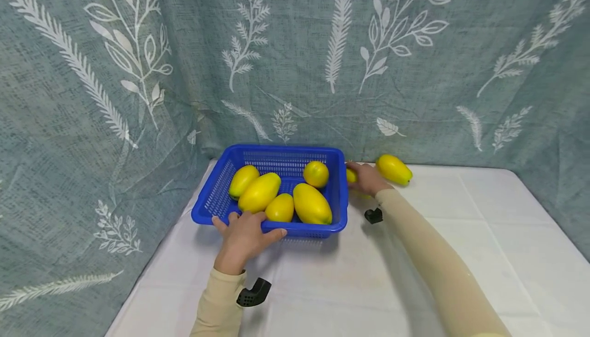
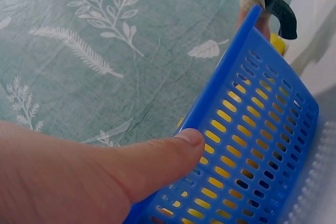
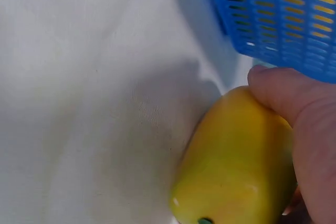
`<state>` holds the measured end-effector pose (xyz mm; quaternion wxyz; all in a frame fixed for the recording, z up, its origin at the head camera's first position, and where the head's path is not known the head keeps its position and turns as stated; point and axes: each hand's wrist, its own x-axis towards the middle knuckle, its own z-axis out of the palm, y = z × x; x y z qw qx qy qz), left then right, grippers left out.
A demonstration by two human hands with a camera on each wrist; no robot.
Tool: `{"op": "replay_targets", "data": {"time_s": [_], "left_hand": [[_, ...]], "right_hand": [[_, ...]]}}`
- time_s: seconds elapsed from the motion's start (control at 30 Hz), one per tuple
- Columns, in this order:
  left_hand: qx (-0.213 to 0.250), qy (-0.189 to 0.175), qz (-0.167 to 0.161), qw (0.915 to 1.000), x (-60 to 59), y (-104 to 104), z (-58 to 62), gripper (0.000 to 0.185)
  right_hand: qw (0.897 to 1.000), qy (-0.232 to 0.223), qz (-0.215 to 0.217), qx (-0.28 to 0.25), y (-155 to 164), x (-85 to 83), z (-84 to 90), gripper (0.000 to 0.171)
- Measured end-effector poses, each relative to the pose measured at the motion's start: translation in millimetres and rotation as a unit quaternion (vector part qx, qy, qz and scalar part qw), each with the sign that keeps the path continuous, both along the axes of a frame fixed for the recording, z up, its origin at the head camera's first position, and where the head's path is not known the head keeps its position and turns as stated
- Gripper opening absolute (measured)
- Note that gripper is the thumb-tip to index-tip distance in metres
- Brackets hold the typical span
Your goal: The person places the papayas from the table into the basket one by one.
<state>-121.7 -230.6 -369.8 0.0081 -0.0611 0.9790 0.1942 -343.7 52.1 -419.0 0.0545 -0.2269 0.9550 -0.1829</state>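
Now right hand [image 1: 366, 178] gripping yellow fruit [image 3: 236, 166], beside basket [image 1: 338, 193]

Left hand [image 1: 243, 234] fingers curled near; right hand [image 1: 367, 178] curled, arm outstretched.

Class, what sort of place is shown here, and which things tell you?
Probably a staged recording set, not a kitchen: a leaf-print fabric backdrop, a table under a white cloth, and one blue basket of yellow fruit.

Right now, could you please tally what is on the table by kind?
Yellow fruits in the blue basket: 5
Yellow fruit held in the right hand: 1
Yellow fruit loose on the table: 1
Blue baskets: 1
Total: 8
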Motion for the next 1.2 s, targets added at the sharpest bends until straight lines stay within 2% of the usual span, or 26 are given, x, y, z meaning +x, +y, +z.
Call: {"op": "replay_targets", "data": {"time_s": [0.1, 0.2, 0.27, 0.33, 0.43, 0.53, 0.7, 0.77, 0.83, 1.03, 1.2], "left_hand": [[0.004, -0.001, 0.002, 1.0000, -0.1, 1, 0.8, 0.050], [0.005, 0.000, 0.000, 1.0000, -0.1, 2, 1.3, 0.049], [0.003, -0.001, -0.001, 1.0000, 0.5, 2, 1.1, 0.050], [0.002, -0.002, -0.002, 1.0000, 0.9, 1, 0.7, 0.050], [0.002, -0.005, 0.000, 1.0000, 1.3, 1, 0.7, 0.051], [0.003, -0.004, -0.001, 1.0000, 1.0, 0, 0.6, 0.050], [0.002, -0.002, -0.006, 1.0000, -0.6, 2, 1.4, 0.049], [0.000, -0.002, -0.007, 1.0000, -0.5, 2, 2.4, 0.049], [-0.001, -0.002, -0.007, 1.0000, -0.2, 2, 3.5, 0.049], [-0.004, -0.001, -0.006, 1.0000, -0.1, 1, 3.8, 0.048], [0.001, 0.002, -0.003, 1.0000, -0.1, 1, 0.9, 0.047]], "right_hand": [[0.999, -0.035, -0.012, -0.032, 7, 1.7, -0.7, 0.067], [0.993, -0.078, -0.037, -0.077, 14, 5.5, 0.0, 0.070], [0.986, -0.106, -0.054, -0.112, 18, 9.7, 0.8, 0.071], [0.975, -0.140, -0.078, -0.155, 22, 13.7, 0.5, 0.071], [0.952, -0.180, -0.105, -0.225, 28, 21.2, -0.2, 0.070], [0.923, -0.217, -0.117, -0.295, 32, 28.9, -1.6, 0.068], [0.858, -0.291, -0.110, -0.408, 40, 43.6, 2.6, 0.066], [0.839, -0.314, -0.103, -0.432, 43, 49.4, 7.0, 0.067], [0.832, -0.321, -0.100, -0.441, 44, 54.3, 11.3, 0.068], [0.828, -0.304, -0.092, -0.463, 42, 66.6, 27.8, 0.067], [0.802, -0.321, -0.082, -0.497, 36, 73.2, 43.7, 0.068]]}}
